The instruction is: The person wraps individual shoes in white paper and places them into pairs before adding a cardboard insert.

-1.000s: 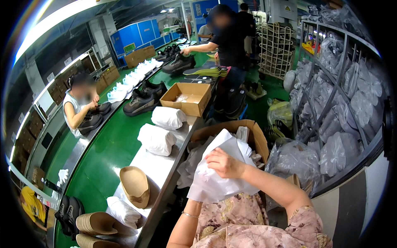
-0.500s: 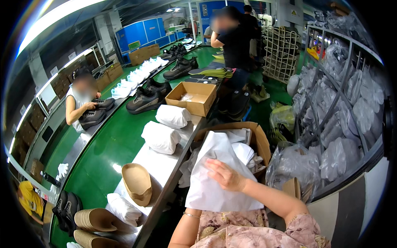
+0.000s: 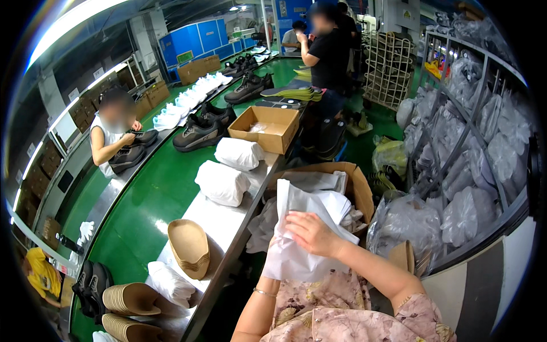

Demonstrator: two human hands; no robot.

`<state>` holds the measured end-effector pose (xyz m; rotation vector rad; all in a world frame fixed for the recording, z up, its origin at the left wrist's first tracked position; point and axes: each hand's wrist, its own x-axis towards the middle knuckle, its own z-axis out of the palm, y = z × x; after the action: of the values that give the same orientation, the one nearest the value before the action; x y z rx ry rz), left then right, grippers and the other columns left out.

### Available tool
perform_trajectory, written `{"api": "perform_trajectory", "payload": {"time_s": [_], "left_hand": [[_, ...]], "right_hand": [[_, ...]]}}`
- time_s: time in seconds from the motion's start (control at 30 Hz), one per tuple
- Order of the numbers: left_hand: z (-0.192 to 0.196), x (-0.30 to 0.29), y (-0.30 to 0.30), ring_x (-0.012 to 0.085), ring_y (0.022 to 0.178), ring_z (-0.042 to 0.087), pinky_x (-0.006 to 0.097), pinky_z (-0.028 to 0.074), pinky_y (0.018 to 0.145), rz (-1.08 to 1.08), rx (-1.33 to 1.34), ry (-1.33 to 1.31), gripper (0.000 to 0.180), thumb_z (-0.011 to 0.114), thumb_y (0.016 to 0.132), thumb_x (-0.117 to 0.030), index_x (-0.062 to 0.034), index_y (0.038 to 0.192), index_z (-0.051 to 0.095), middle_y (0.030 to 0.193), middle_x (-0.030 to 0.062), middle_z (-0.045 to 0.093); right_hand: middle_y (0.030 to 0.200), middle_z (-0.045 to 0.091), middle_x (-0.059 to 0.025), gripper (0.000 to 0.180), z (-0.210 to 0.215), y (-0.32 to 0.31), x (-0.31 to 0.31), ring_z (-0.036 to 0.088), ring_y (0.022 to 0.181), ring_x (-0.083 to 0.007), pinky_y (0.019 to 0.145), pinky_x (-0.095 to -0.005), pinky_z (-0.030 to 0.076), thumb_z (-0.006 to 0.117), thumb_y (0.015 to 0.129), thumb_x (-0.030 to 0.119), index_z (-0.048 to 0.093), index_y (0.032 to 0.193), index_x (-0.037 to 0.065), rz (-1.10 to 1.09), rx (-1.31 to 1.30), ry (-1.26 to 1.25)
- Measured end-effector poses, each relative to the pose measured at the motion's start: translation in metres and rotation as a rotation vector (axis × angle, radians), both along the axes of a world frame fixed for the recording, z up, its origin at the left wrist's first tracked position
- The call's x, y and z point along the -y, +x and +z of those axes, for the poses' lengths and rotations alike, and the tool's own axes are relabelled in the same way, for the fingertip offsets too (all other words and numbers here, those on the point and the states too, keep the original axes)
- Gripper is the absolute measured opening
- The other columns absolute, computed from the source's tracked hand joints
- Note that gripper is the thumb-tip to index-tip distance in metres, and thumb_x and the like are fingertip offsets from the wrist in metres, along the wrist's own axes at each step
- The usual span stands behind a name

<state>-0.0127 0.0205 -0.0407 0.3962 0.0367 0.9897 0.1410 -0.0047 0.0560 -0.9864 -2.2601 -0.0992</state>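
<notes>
A thin white sheet of wrapping paper (image 3: 305, 199) is in front of me, drooping and creased. My right hand (image 3: 312, 232) is closed on its middle, fingers bent over a fold. Behind the lower left part of the sheet is my left hand, its fingers hidden; only the left forearm (image 3: 257, 310) and a bracelet show. Just beyond the sheet stands an open cardboard box (image 3: 360, 191) with white paper inside. On the bench to my left lie two white wrapped bundles (image 3: 222, 183) and a stack of brown moulded shoe inserts (image 3: 188, 245).
A steel-edged green bench (image 3: 134, 208) carries dark shoes (image 3: 199, 134), white shoes (image 3: 185, 104) and a small cardboard box (image 3: 265, 128). More brown inserts (image 3: 130, 302) lie near left. Two co-workers stand along the line. At right, a metal rack (image 3: 467, 122) holds plastic-bagged items.
The white sheet has gone from spread wide to narrower and more folded. My right hand's fingers have bent more over it. The co-worker in black has turned, hands raised in front.
</notes>
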Motion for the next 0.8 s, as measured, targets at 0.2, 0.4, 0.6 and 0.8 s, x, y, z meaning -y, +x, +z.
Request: {"api": "perform_trajectory", "payload": {"time_s": [0.2,0.4,0.6,0.8], "left_hand": [[0.018,0.008,0.002,0.0172,0.099,0.054,0.029,0.047,0.083,0.141,-0.333,0.067,0.038,0.044,0.09,-0.012,-0.0027,0.126,0.042,0.115,0.0079,0.052],[0.037,0.012,0.006,0.0158,0.102,0.051,0.027,0.046,0.085,0.224,-0.467,0.188,0.043,0.048,0.09,-0.019,-0.0035,0.129,0.037,0.118,0.0064,0.048],[0.028,0.011,0.001,0.0199,0.11,0.048,0.031,0.044,0.091,0.154,-0.317,0.025,0.048,0.047,0.09,-0.02,-0.0027,0.133,0.033,0.127,0.009,0.044],[0.022,0.006,-0.004,0.0211,0.108,0.05,0.031,0.043,0.092,0.229,-0.333,0.068,0.045,0.049,0.089,-0.017,0.0015,0.128,0.038,0.124,0.0106,0.047]], "right_hand": [[0.096,0.051,-0.0103,0.025,-0.004,-0.003,-0.013,0.05,0.089,-0.0292,0.081,-0.0356,0.043,0.057,0.07,-0.004,0.056,0.095,0.002,-0.072,-0.319,0.041],[0.103,0.047,-0.0146,0.032,0.0,-0.005,-0.021,0.046,0.098,-0.0311,0.085,-0.037,0.041,0.062,0.072,0.007,0.053,0.102,0.002,-0.147,-0.206,0.093],[0.12,0.038,-0.0233,0.067,-0.016,-0.006,-0.017,0.045,0.107,-0.0399,0.093,-0.0415,0.038,0.066,0.073,0.036,0.039,0.124,0.002,-0.362,-0.045,-0.118],[0.133,0.028,-0.027,0.104,0.001,-0.013,-0.014,0.038,0.118,-0.0422,0.099,-0.0384,0.033,0.069,0.068,0.046,0.005,0.141,0.008,-0.318,-0.055,-0.779]]}}
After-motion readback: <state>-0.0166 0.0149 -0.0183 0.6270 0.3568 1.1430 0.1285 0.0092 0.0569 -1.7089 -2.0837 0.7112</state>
